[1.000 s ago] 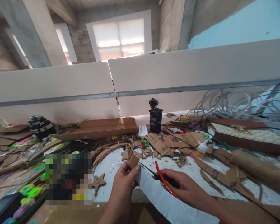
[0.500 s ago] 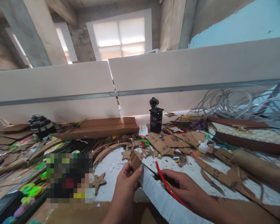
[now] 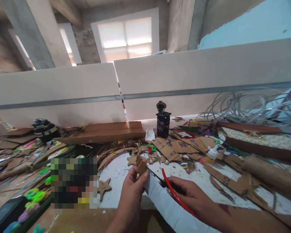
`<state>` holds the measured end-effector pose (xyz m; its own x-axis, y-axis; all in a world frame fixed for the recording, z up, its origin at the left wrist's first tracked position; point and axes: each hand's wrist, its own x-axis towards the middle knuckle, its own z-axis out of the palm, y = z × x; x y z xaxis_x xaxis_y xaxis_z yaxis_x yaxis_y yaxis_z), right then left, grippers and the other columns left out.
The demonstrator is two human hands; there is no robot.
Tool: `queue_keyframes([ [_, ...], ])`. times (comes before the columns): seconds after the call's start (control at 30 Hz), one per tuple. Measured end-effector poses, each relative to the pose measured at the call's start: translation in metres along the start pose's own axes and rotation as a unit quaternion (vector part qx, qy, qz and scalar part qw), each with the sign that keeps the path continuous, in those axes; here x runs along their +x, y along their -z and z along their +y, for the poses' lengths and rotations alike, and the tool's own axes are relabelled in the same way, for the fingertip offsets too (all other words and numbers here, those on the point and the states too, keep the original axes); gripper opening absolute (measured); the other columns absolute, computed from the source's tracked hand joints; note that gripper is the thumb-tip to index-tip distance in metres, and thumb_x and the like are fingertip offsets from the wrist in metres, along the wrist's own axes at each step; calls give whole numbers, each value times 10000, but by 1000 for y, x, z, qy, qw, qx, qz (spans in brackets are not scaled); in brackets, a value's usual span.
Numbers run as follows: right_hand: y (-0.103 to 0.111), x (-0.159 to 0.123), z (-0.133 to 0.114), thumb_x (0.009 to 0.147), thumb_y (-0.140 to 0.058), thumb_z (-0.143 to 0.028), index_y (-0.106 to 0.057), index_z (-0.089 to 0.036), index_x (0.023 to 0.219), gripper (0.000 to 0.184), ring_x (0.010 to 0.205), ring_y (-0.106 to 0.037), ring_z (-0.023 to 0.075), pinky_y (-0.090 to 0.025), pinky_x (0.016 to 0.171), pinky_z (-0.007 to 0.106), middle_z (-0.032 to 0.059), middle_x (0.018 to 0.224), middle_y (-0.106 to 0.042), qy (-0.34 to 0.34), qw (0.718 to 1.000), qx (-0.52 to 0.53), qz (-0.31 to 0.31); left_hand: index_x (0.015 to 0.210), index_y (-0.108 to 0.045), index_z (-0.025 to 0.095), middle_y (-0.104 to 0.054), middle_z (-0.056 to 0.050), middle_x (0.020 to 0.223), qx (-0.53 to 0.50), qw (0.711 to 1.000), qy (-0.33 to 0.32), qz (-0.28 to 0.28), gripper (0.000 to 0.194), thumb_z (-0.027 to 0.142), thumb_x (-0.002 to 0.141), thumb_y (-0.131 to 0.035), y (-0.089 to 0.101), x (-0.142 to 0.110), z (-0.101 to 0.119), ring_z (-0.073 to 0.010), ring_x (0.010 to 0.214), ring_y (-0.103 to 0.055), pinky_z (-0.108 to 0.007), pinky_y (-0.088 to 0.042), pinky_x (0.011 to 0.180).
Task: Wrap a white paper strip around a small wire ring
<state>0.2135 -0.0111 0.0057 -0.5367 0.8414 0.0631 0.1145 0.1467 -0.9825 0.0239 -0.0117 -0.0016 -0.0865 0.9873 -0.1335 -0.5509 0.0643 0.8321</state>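
Scissors with a red handle are resting in the curled right hand, their blades lying by the white strip's upper edge, while the left hand is pinching that strip near some brown cardboard above the bench. Trimming seems to be going on, probably calling for a steady pinch and blades closing clear of the left thumb.

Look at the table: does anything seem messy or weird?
Yes! Cardboard scraps litter the white tabletop, so it looks messy. The black bottle has its lid flipped up, and a blocky blur hides a patch on the picture's left.
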Motion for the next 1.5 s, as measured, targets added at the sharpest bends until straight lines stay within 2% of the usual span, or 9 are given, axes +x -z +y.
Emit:
queue_keyframes([
  [0.17, 0, 1, 7, 905, -595, -525, -717, -190, 1121, 417, 961, -615, 282, -480, 899, 381, 73, 991, -700, 3, 1000, 19, -5, 985, -695, 171, -724, -25, 789, -25, 999, 4, -27, 341, 227, 679, -835, 0, 1, 1, -146, 620, -628, -250, -508, 610],
  [0.47, -1, 0, 2, 855, -666, -502, -720, -186, 1096, 401, 997, -619, 291, -464, 933, 387, 71, 993, -710, -15, 999, 48, 1, 908, -672, 181, -735, -29, 778, -35, 999, 1, -33, 241, 193, 710, -809, 3, 4, -4, -149, 615, -642, -250, -498, 600],
  [0.63, -3, 2, 5, 819, -703, -488, -711, -189, 1124, 427, 1040, -614, 302, -460, 968, 405, 74, 1045, -716, -20, 997, 76, 3, 871, -653, 180, -727, -14, 744, -40, 999, 0, -25, 252, 186, 684, -820, -1, 2, -2, -149, 595, -644, -254, -506, 599],
  [0.83, -5, 0, 4, 826, -674, -534, -721, -183, 1080, 436, 954, -619, 289, -486, 912, 398, 69, 958, -704, -30, 999, 42, 17, 878, -634, 180, -733, -17, 739, -36, 999, 2, -19, 262, 189, 687, -813, -3, -1, 0, -145, 559, -642, -244, -493, 567],
  [1.07, -3, -2, 1, 837, -642, -565, -727, -173, 1035, 447, 918, -615, 276, -496, 871, 381, 66, 926, -692, -40, 999, 25, 15, 883, -633, 184, -746, -29, 763, -22, 1000, 1, -1, 264, 198, 694, -816, 2, 2, -3, -173, 614, -682, -268, -516, 613],
  [1.33, 5, -1, 7, 861, -645, -540, -718, -186, 1108, 437, 941, -619, 261, -479, 836, 332, 53, 957, -706, -9, 1000, 6, 11, 839, -662, 177, -727, -25, 746, -27, 999, -11, -17, 229, 186, 676, -824, 3, 4, -3, -176, 640, -670, -275, -512, 647],
  [1.5, 6, 0, -1, 844, -652, -535, -729, -172, 1002, 404, 947, -617, 276, -472, 853, 344, 57, 930, -709, -14, 1000, -21, 14, 736, -679, 163, -737, -50, 762, -21, 1000, -11, -6, 237, 191, 592, -864, 0, 2, 4, -169, 671, -653, -250, -489, 650],
])
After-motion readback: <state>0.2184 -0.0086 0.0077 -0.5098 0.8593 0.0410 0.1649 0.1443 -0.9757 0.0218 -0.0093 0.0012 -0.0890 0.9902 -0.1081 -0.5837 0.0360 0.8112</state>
